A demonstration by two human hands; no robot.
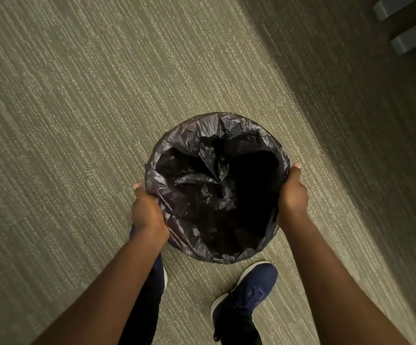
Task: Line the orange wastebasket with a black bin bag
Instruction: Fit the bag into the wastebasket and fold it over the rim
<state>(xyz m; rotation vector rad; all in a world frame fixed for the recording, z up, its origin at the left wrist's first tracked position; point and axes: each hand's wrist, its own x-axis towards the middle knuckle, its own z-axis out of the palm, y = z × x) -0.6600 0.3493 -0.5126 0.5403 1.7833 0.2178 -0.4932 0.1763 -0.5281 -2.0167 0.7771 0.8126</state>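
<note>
Head view, the only one: the black bin bag [216, 188] is already stretched over a round rim and folded down outside it all the way round, so the orange wastebasket itself is fully hidden under the plastic; no orange shows anywhere. It stands on the carpet [77, 108], roughly mid-floor, just ahead of the dark blue shoe [246, 292], and well apart from the grey furniture feet [401, 23] at the far right corner of the floor. The left hand [148, 212] is clamped on the near-left side of the rim, thumb lying along the outside, fingers curled under and out of sight, holding the bag's overhang. The right hand [292, 195] is closed on the right side of the rim, thumb up along the plastic, likewise holding bag against rim. Looks like the last step, seating the cuff. Risks, judged from here: inside, the liner is bunched in a crumpled fold at the left-centre and not pushed to the bottom, so trapped air or weight could drag the cuff off the rim; pulling the thin film too hard could tear it; uneven overhang may slip once both hands let go.
</note>
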